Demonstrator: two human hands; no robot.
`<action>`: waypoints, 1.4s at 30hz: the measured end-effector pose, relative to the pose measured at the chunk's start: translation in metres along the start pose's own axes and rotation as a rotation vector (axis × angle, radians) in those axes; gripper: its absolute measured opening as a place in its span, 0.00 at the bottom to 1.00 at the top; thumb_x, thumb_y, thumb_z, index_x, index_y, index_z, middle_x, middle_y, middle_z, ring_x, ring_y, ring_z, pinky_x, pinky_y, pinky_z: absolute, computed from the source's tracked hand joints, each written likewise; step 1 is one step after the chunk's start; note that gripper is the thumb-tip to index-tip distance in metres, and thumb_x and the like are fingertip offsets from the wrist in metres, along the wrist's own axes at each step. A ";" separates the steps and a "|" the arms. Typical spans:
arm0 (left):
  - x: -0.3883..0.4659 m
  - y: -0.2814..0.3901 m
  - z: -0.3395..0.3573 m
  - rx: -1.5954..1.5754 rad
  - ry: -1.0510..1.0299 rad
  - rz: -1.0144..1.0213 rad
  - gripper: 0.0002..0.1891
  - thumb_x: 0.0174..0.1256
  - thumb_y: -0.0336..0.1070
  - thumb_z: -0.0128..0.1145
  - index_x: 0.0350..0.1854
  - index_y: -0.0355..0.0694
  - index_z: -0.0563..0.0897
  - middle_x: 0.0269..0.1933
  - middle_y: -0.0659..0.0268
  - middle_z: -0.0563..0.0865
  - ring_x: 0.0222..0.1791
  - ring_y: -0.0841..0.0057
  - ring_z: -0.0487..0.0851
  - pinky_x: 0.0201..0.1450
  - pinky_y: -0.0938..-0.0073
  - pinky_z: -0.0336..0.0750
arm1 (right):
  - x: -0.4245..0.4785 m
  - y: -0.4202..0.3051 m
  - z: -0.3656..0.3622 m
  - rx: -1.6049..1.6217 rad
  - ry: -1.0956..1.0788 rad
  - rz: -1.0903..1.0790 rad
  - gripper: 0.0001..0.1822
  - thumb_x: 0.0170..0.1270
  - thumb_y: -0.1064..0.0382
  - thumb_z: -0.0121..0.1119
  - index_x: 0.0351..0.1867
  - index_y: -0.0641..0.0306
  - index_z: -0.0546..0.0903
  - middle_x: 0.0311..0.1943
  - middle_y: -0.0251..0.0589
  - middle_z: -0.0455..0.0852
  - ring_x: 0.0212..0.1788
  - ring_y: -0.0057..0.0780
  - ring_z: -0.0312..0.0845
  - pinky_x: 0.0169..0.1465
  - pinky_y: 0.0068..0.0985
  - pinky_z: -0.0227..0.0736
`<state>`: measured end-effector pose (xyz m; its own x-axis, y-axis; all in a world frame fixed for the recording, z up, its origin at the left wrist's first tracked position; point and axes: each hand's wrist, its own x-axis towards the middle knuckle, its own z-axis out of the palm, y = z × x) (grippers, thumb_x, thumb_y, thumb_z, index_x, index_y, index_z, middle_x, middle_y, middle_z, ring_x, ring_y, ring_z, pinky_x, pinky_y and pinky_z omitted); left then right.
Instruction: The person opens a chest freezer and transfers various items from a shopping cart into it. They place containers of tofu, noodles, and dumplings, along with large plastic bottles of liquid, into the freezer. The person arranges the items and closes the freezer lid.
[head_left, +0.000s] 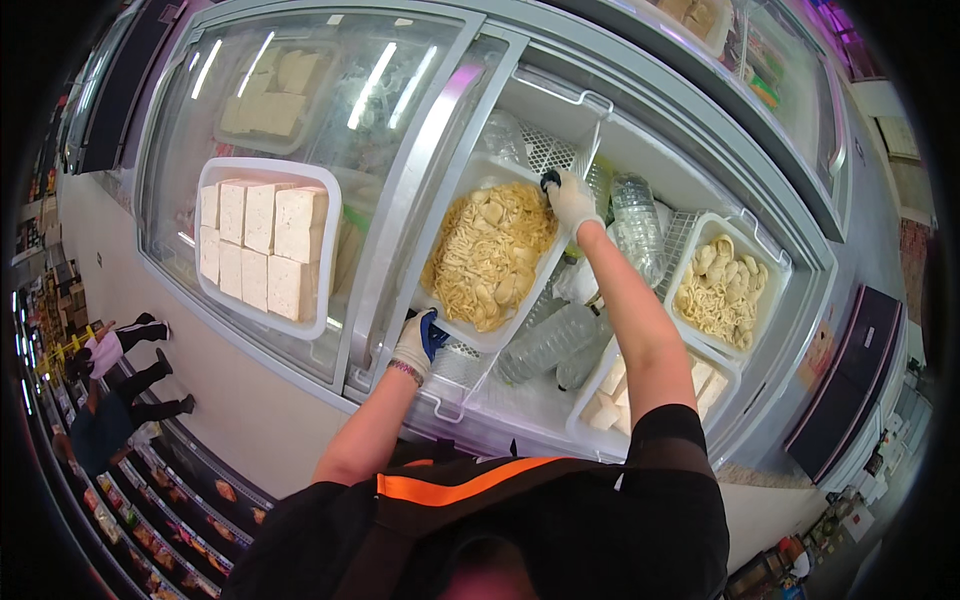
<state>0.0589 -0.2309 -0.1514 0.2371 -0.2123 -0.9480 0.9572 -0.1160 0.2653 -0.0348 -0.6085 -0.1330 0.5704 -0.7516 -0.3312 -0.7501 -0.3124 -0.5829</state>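
Both my hands wear pale work gloves with dark blue palms. My left hand (418, 339) grips the near left corner of a white plastic tub (489, 343). The far right rim of the same tub is in my right hand (571, 196). Pale noodle-like strips and knotted pieces, perhaps tofu skin, (491, 255) fill the tub. It lies inside the open part of a chest freezer, over a white wire basket (457, 367), with its left side beside the sliding glass lid's frame. Clear plastic bottles (551, 341) lie to its right.
A tub of white tofu blocks (262, 251) rests on the glass lid (375, 82) at left. At right are a smaller tub of knotted pieces (724, 292) and a tub of pale blocks (611, 397). Two people (112, 405) are in the aisle at left, beside shelves.
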 end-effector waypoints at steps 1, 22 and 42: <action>-0.007 -0.001 -0.003 0.034 -0.062 0.013 0.10 0.64 0.35 0.60 0.44 0.38 0.80 0.41 0.59 0.83 0.40 0.67 0.84 0.44 0.69 0.84 | -0.003 -0.003 -0.007 0.056 0.033 -0.023 0.15 0.64 0.54 0.54 0.44 0.61 0.82 0.45 0.55 0.84 0.52 0.51 0.78 0.55 0.42 0.71; -0.227 0.156 0.160 0.510 -0.576 0.437 0.17 0.67 0.38 0.60 0.54 0.35 0.78 0.43 0.61 0.85 0.38 0.73 0.87 0.42 0.71 0.84 | -0.158 0.058 -0.213 0.723 0.294 0.108 0.12 0.66 0.62 0.57 0.44 0.67 0.84 0.29 0.31 0.83 0.26 0.17 0.74 0.28 0.18 0.66; -0.092 0.435 0.221 0.919 0.030 1.408 0.34 0.59 0.47 0.64 0.66 0.38 0.70 0.57 0.45 0.79 0.54 0.53 0.80 0.58 0.59 0.74 | -0.039 -0.137 -0.076 0.847 0.296 -0.085 0.18 0.68 0.62 0.55 0.57 0.68 0.77 0.45 0.47 0.86 0.41 0.34 0.83 0.44 0.28 0.77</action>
<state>0.4168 -0.4761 0.0903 0.7777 -0.6206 0.1002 -0.3931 -0.3557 0.8479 0.0200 -0.5802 0.0161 0.4153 -0.9010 -0.1255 -0.1449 0.0706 -0.9869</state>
